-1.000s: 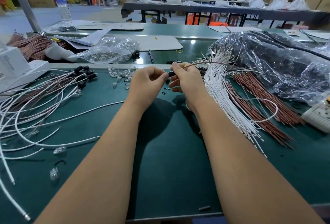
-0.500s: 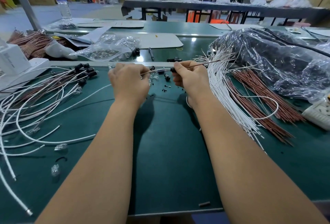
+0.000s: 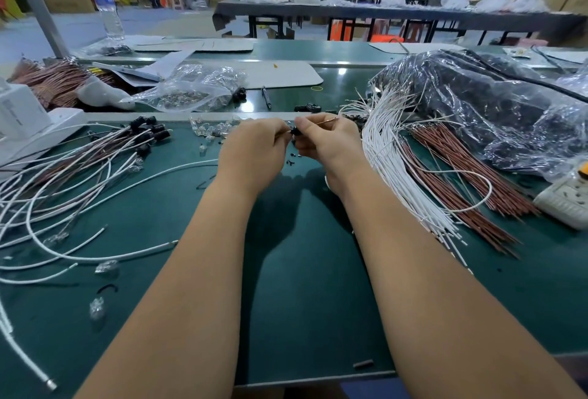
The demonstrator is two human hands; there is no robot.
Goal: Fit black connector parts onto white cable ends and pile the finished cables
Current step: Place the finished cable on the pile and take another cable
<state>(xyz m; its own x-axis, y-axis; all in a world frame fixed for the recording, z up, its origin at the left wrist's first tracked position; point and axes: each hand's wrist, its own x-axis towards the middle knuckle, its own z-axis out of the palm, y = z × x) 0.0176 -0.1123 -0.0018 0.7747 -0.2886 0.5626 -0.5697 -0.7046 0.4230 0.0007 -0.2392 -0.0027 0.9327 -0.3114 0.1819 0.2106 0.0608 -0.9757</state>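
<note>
Meanwhile both hands (image 3: 254, 147) (image 3: 327, 140) pinch one black connector (image 3: 296, 131); clear bag (image 3: 191, 89) holds small parts.

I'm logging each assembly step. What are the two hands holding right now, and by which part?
The right hand pinches a small black connector part on a thin cable's end. The left hand pinches the same cable just left of it.

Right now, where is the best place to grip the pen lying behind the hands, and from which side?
Pinch the pen at mid-barrel, coming from above. It lies flat on the green table, pointing roughly away from the person, with bare surface on both long sides, so fingers probably fit there.
</note>
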